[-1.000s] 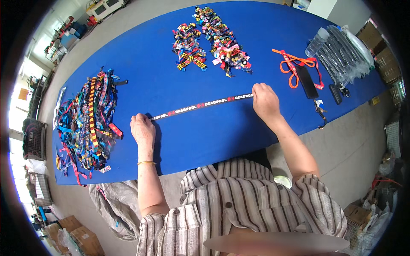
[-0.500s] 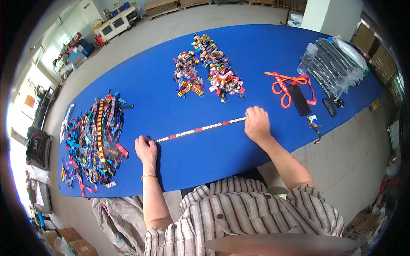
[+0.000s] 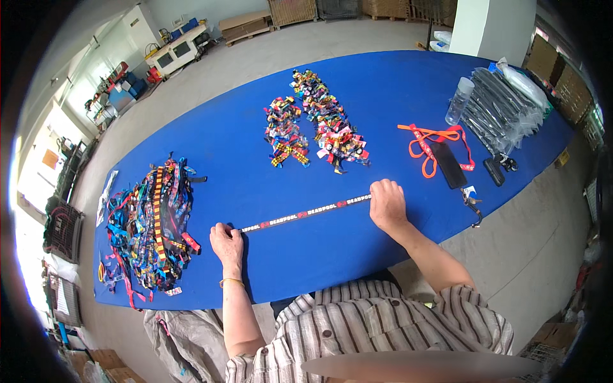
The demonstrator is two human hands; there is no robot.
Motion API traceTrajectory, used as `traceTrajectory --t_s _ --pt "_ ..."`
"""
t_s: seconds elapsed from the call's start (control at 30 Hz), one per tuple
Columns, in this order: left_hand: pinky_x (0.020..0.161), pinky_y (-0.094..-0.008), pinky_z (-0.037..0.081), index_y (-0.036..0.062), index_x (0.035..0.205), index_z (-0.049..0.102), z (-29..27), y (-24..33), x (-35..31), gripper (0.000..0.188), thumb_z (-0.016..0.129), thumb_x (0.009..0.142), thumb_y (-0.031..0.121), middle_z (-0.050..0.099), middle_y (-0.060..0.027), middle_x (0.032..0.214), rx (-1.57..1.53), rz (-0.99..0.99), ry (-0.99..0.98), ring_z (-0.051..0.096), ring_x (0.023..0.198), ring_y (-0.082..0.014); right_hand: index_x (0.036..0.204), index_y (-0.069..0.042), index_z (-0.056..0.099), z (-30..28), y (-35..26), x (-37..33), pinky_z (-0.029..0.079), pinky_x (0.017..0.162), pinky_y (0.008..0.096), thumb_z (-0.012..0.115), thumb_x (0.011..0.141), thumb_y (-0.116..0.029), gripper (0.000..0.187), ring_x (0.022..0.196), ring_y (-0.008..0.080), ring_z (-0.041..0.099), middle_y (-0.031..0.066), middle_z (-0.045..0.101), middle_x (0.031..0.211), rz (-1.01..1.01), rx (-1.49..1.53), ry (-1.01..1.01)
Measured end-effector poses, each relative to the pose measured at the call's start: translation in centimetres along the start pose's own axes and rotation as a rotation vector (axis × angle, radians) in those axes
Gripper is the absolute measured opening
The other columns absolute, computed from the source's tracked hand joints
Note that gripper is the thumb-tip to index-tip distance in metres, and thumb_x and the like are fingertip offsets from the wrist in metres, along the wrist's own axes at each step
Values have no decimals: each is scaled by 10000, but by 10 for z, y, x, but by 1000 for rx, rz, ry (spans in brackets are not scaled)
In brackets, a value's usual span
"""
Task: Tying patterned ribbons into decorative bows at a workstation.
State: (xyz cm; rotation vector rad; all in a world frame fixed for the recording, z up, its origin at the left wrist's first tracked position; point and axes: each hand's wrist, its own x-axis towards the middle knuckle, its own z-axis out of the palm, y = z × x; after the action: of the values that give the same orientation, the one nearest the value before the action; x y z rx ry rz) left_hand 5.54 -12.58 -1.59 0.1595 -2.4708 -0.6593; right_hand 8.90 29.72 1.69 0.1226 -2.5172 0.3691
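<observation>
A narrow black printed strap [image 3: 287, 219] with white lettering and red marks stretches straight between my hands, low over the blue table [image 3: 357, 249]. My left hand [image 3: 227, 244] is closed on its left end. My right hand [image 3: 387, 205] pinches the other end, a little farther from me. To the left of my left hand lies a thick heap of colourful straps [image 3: 143, 223], with a yellow-and-dark striped one on top. Beyond the stretched strap are two long piles of small, colourful folded straps [image 3: 287, 134], [image 3: 331, 118].
At the right lie an orange-red lanyard [image 3: 429, 152], a dark phone [image 3: 449, 166], keys [image 3: 471, 199] and a small black object [image 3: 493, 171]. A clear bottle [image 3: 458, 102] stands by a stack of plastic-wrapped dark goods [image 3: 501, 105]. Scissors [image 3: 101, 271] rest at the left edge.
The whole view has shifted, so the table and everything on it appear slightly lower. Both hands keep hold of the taut strap, in nearly the same place on the table.
</observation>
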Motion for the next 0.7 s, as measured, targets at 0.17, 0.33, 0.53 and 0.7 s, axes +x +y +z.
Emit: traceTrajectory --t_s 0.17,0.33,0.53,0.7 --pt "781 -478 454 34 799 556 -1 0 1 96 626 744 69 568 -151 862 11 -12 -18 550 859 -358 902 -84 567 -1 -2 1 421 759 442 564 901 -140 57 862 315 543 105 552 890 -2 -12 -11" --pt "785 -473 458 34 802 555 -2 1 -1 95 627 747 64 567 -150 859 15 -2 -11 552 861 -355 894 -77 566 -6 -6 1 415 766 449 552 930 -136 71 865 323 535 109 550 891 -9 -5 -44" --pt "779 -475 453 27 796 551 -4 6 0 94 623 751 67 562 -150 833 -1 -4 -2 557 850 -364 896 -76 548 -4 -5 3 415 769 444 555 929 -160 90 857 320 534 123 552 915 -44 -51 -49" --pt "768 -470 458 30 797 551 -4 6 -1 105 639 749 63 564 -145 840 -1 -28 -17 558 849 -359 936 -67 540 -8 -7 4 404 792 456 537 947 -166 100 875 330 524 136 544 924 -25 -63 -95"
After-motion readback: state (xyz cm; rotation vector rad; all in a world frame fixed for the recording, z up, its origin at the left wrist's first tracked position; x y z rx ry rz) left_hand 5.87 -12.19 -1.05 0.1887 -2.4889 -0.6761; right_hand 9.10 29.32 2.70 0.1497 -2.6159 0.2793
